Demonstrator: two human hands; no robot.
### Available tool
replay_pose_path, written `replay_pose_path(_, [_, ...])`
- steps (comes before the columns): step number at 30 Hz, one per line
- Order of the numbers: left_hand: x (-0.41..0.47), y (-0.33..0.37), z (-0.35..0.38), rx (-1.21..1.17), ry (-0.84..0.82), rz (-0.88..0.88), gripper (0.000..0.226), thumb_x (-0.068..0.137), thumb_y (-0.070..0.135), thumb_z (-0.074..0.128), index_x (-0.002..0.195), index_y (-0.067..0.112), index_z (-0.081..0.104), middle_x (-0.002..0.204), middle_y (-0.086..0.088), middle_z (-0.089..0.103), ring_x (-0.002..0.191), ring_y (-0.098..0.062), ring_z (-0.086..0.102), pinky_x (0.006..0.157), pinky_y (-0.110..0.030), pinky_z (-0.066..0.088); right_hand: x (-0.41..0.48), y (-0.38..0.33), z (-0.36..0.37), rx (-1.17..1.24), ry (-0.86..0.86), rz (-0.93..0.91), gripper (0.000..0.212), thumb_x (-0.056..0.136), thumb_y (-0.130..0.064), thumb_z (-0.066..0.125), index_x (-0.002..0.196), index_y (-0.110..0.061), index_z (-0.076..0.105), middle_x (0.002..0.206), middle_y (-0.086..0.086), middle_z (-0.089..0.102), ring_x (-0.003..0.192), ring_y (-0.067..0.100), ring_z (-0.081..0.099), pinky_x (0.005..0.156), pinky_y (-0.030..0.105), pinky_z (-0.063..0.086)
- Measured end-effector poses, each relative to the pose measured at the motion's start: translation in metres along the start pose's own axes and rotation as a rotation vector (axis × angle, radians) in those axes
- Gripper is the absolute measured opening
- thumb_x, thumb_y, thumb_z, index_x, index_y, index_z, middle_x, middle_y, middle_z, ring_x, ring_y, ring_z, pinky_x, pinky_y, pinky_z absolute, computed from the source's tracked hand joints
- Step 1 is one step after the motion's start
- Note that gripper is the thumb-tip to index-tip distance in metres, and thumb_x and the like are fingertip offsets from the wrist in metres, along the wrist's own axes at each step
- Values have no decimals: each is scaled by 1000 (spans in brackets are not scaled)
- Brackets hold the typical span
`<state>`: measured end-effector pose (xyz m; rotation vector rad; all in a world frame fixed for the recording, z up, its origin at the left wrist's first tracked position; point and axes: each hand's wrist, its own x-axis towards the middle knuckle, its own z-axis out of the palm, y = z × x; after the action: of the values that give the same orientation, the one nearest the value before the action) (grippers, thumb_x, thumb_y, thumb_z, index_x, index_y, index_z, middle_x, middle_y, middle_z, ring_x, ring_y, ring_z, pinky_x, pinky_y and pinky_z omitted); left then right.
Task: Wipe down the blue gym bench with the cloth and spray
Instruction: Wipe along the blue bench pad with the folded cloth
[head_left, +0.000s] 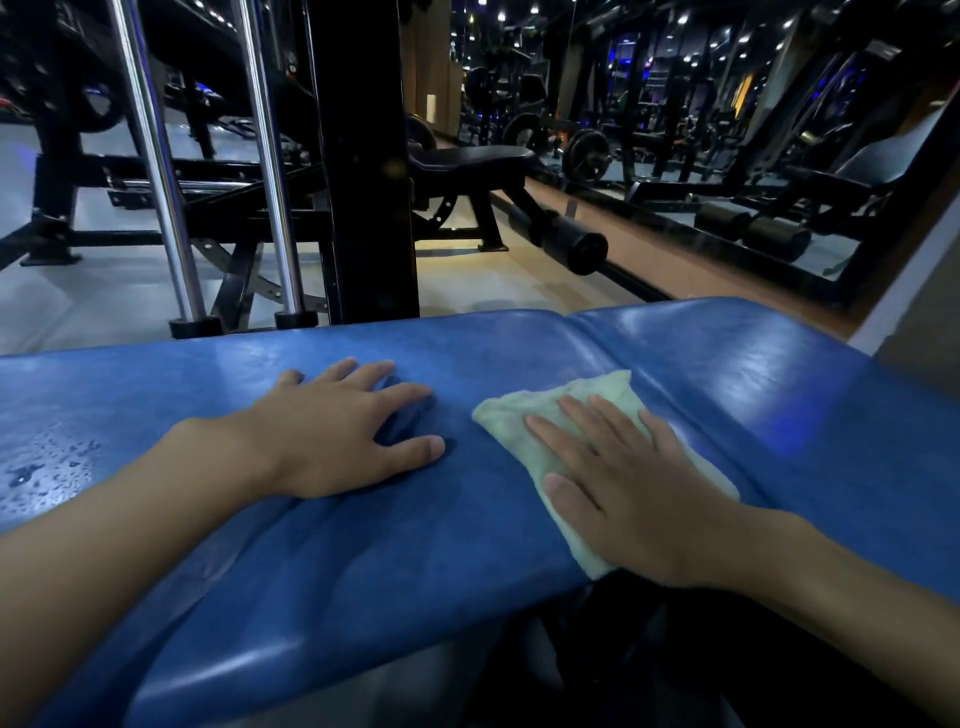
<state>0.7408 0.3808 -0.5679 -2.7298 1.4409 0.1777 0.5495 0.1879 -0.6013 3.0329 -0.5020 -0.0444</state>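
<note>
While the right hand (623, 499) presses flat on the pale green cloth (509, 421), its fingers (561, 436) straight and slightly spread, the head view suggests the wiping step is in hand. The cloth lies on the blue gym bench (363, 571), its far corner reaching the seam (592, 343) between the two pads. Left of the cloth and apart from it, the left hand (337, 431) rests palm down on the padding, fingers spread, holding nothing. Far left of the cloth, droplets (47, 467) bead on the vinyl, so that stretch looks unwiped. The next move probably calls for sliding the cloth leftward under steady pressure, with the left hand lifted from its path. No spray bottle or other container is in view.
</note>
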Motion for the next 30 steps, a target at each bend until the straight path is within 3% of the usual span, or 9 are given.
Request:
replay_pose_path(2, [-2, -7, 1, 14, -6, -12, 102, 54, 98, -5, 145, 58, 12, 162, 12, 13, 149, -12, 9, 116, -53, 19, 25, -2, -5, 24, -13, 9, 85, 71, -64, -14, 153, -45, -6, 165, -7, -3, 151, 19, -5, 119, 54, 3])
replay_pose_path(6, [-5, -15, 0, -3, -47, -57, 82, 75, 89, 13, 149, 54, 10, 162, 15, 10, 149, -9, 7, 117, -48, 17, 97, -5, -7, 113, -56, 16, 59, 98, -56, 11, 154, -44, -1, 165, -4, -4, 151, 22, -6, 118, 57, -4])
replay_pose_path(9, [-5, -18, 4, 17, -39, -37, 90, 68, 92, 5, 149, 52, 8, 160, 17, 12, 147, -6, 7, 115, -43, 18, 161, -13, -9, 136, -82, 53, 57, 98, -53, 13, 152, -47, -2, 165, -5, -8, 151, 22, -11, 117, 57, -8])
replay_pose_path(16, [-14, -18, 8, 0, 33, -43, 95, 62, 87, -5, 149, 50, 8, 160, 16, 11, 147, -5, 4, 117, -43, 17, 230, -26, -19, 168, -81, 7, 63, 89, -58, 9, 151, -50, 9, 161, 0, 19, 149, 26, 8, 116, 59, 2])
replay_pose_path(22, [-31, -20, 8, -4, -18, -109, 89, 68, 89, 1, 149, 52, 7, 159, 17, 13, 146, -5, 8, 116, -42, 17, 194, -28, -11, 188, -99, 51, 60, 93, -53, 8, 153, -46, -2, 166, -5, -7, 151, 22, -13, 118, 54, -11])
replay_pose_path(27, [-42, -19, 4, -49, -16, -148, 77, 79, 83, 17, 150, 53, 14, 163, 12, 13, 150, -12, 10, 118, -50, 16, 106, -35, -9, 119, -77, -2, 57, 98, -49, 9, 153, -44, -2, 165, -4, -8, 151, 22, -9, 118, 53, -9])
replay_pose_path(30, [-46, -19, 2, -77, -44, -169, 71, 85, 78, 25, 151, 50, 19, 164, 10, 14, 150, -13, 11, 118, -51, 17, 44, -34, 1, 36, -5, -43, 62, 93, -54, 3, 154, -44, 3, 166, -2, 2, 152, 24, 3, 119, 53, 4])
